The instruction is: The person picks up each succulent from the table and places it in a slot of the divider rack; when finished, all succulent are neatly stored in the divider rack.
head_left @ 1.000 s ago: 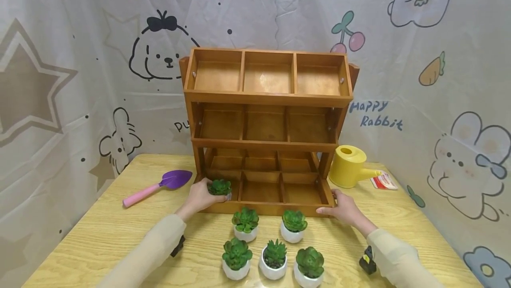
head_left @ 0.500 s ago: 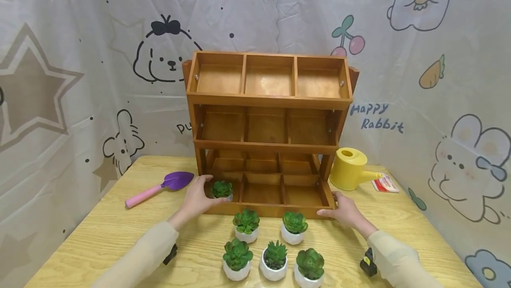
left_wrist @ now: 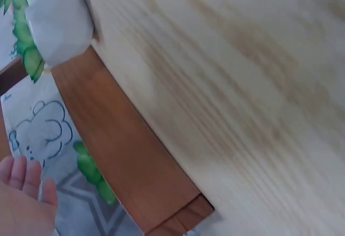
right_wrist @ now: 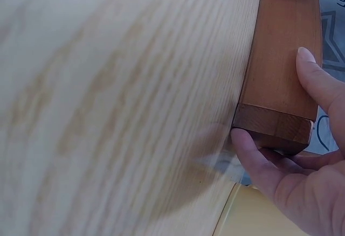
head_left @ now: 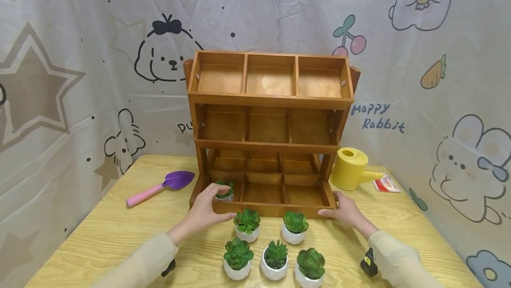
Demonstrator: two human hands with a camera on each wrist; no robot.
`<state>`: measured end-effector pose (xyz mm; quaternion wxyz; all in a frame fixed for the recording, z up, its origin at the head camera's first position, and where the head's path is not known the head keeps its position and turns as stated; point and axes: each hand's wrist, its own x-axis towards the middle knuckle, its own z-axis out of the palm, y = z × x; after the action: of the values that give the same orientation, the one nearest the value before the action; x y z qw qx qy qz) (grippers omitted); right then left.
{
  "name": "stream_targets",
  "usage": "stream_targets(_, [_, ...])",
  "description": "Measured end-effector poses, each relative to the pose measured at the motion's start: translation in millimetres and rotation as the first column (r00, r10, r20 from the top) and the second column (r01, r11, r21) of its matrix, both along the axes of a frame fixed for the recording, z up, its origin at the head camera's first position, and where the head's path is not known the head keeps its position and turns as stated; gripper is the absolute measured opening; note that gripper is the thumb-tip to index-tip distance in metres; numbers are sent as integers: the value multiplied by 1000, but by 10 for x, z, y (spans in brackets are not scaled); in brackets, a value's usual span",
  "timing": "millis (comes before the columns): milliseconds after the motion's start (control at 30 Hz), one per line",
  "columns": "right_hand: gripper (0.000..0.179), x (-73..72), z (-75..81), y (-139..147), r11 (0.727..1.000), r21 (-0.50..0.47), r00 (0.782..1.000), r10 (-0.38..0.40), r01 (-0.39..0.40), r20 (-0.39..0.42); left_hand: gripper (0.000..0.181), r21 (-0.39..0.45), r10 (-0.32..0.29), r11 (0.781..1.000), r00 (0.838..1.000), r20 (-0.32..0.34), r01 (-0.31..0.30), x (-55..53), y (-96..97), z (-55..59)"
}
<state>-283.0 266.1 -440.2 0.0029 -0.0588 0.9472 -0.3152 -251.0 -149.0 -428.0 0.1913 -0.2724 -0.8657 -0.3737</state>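
A brown wooden shelf [head_left: 267,100] with three tiers of compartments stands on the table. In its lower left compartment sits a small succulent [head_left: 226,195] in a white pot, partly hidden by my left hand [head_left: 202,211]. That hand hovers over the shelf's front edge, thumb and fingers spread and holding nothing; in the left wrist view its fingers [left_wrist: 32,179] are relaxed. At the front right corner my right hand [head_left: 346,210] grips the shelf, with the thumb [right_wrist: 312,77] on the front board and the fingers round the end. A potted succulent [head_left: 247,223] stands near the left thumb.
Several more succulents in white pots, including a spiky one [head_left: 274,257], stand in front of the shelf. A purple trowel [head_left: 177,180] with a pink handle lies left. A yellow watering can [head_left: 349,170] and a red-and-white packet [head_left: 386,183] are at right.
My left hand has let go of the potted succulent in the lower left compartment and drawn back toward the front and right. The right hand has stayed on the shelf corner.
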Motion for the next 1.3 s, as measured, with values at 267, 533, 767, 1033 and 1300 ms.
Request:
stream_targets(267, [88,2,-1,-1,1000,-3,1000,1,-1,-5,66,-60,-151,986,988,42,153,47,96,-71])
stream_targets(533, [88,0,9,-4,1000,-1,1000,-2,2,-5,71,-80,-200,974,967,156,214,57,179,-121])
stream_targets(767, [87,6,15,-6,1000,5,1000,9,-9,-11,70,-104,-179,973,958,223,206,40,215,-121])
stream_targets(1033, [86,-6,12,0,1000,11,1000,9,-9,-12,72,-128,-185,968,956,227,217,-11,256,-149])
stream_targets(1300, [86,-4,10,-7,1000,16,1000,0,0,-14,76,-129,-204,960,939,276,247,-46,275,-157])
